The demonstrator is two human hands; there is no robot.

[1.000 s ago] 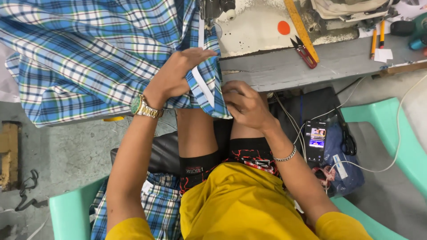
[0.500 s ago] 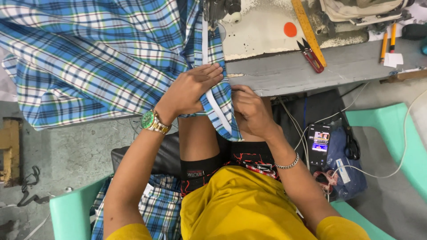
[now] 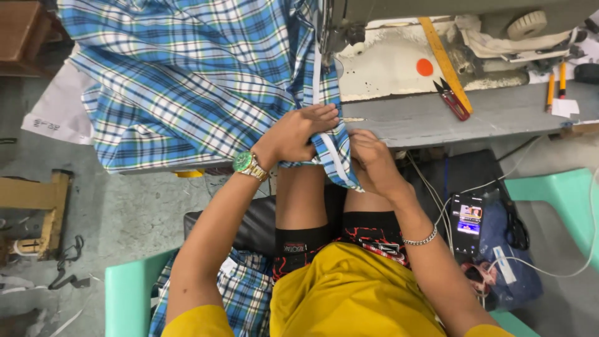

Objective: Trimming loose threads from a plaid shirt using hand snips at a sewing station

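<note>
A: Item, blue-and-white plaid cotton cloth [image 3: 187,81]?
B: Spread over the grey sewing table [image 3: 486,115], edge hanging off the front by the machine [image 3: 387,37].
A: Hands?
B: Left hand [image 3: 296,134] clenched over the white-banded hem; right hand [image 3: 374,162] pinching it from beneath.
A: Step?
B: Judged: aligning the hem. Feeding it calls for a flat, even fold.
A: Sundries?
B: Red thread snips [image 3: 452,98], yellow ruler [image 3: 444,59].

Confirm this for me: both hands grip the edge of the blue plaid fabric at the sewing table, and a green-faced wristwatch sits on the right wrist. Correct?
Not quite. The head view shows the green-faced wristwatch on the left wrist; the right wrist wears a silver chain bracelet. The left hand and right hand do grip the blue plaid fabric.
</note>
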